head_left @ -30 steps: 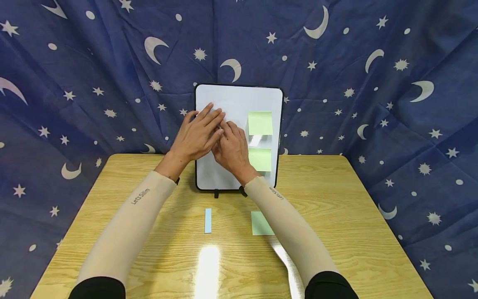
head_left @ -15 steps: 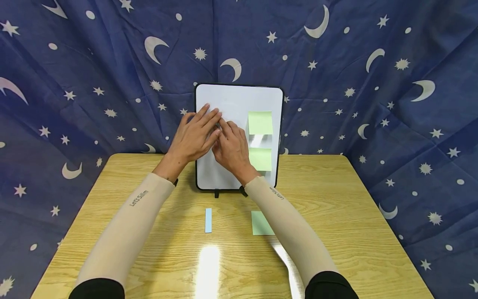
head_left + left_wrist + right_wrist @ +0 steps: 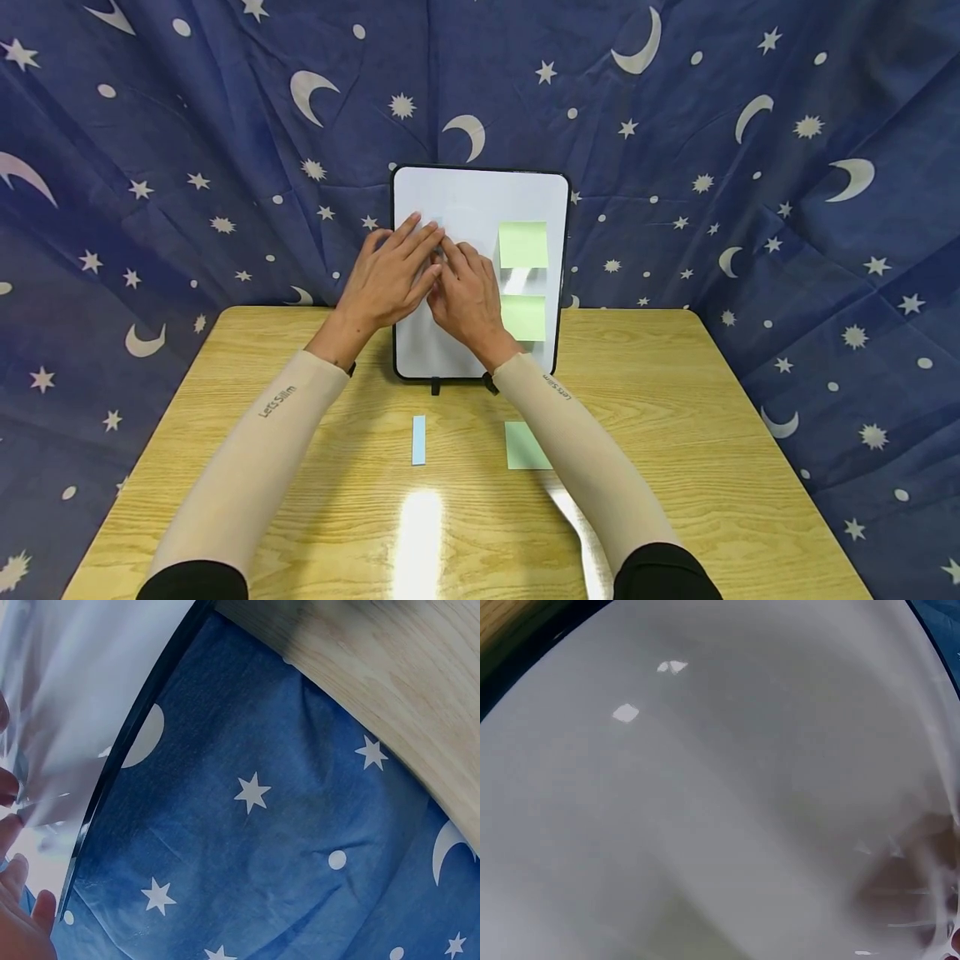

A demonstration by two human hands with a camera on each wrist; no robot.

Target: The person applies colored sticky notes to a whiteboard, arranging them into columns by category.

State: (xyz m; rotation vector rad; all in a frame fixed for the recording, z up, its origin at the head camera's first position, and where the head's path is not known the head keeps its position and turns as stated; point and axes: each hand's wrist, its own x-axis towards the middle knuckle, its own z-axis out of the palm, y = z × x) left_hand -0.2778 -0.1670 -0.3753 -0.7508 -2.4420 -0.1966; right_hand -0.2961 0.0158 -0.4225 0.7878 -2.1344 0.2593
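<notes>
A whiteboard with a black frame stands upright on the table. My left hand lies against its left half, fingers spread and mostly straight. Beside it, my right hand touches the board near the middle, its fingertips close to the left hand's. A faint pale blue patch shows by the left fingertips; the hands hide what lies under them. Two green sticky notes, an upper note and a lower note, are stuck on the board's right side. The left wrist view catches the left fingers at the board's edge.
On the wooden table, a narrow light blue strip lies before the board. To its right is a green square note, partly covered by the right forearm. A blue curtain with moons and stars hangs behind.
My left hand has shifted slightly left and down on the board, and a pale blue patch shows above its fingertips. The right hand stays almost still.
</notes>
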